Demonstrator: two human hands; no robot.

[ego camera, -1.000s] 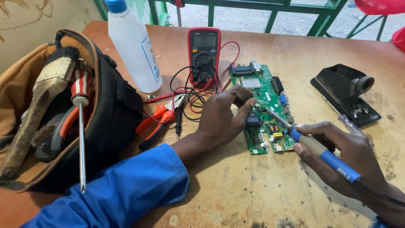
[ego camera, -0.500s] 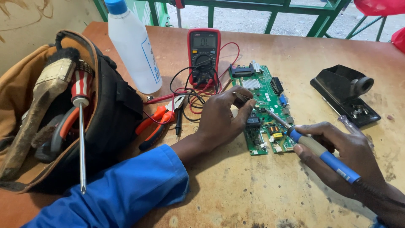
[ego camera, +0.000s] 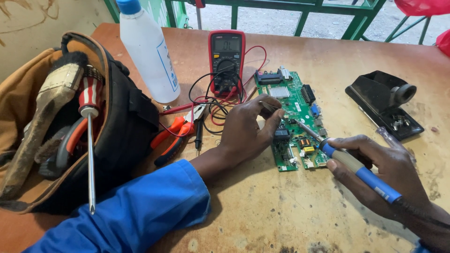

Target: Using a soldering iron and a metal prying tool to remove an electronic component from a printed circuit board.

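A green circuit board (ego camera: 296, 107) lies flat on the brown table (ego camera: 281, 211). My left hand (ego camera: 246, 129) rests on the board's left edge and pinches a thin strand of solder wire (ego camera: 268, 106) between thumb and fingers. My right hand (ego camera: 382, 173) grips a blue-handled soldering iron (ego camera: 358, 169). Its metal tip (ego camera: 307, 130) touches the board close to the wire's end, near my left fingertips.
A red multimeter (ego camera: 226, 58) with red and black leads sits behind the board. A white bottle (ego camera: 149, 51), orange-handled pliers (ego camera: 176, 136) and an open tool bag (ego camera: 70, 126) with a screwdriver are at left. A black soldering iron stand (ego camera: 384, 103) is at right.
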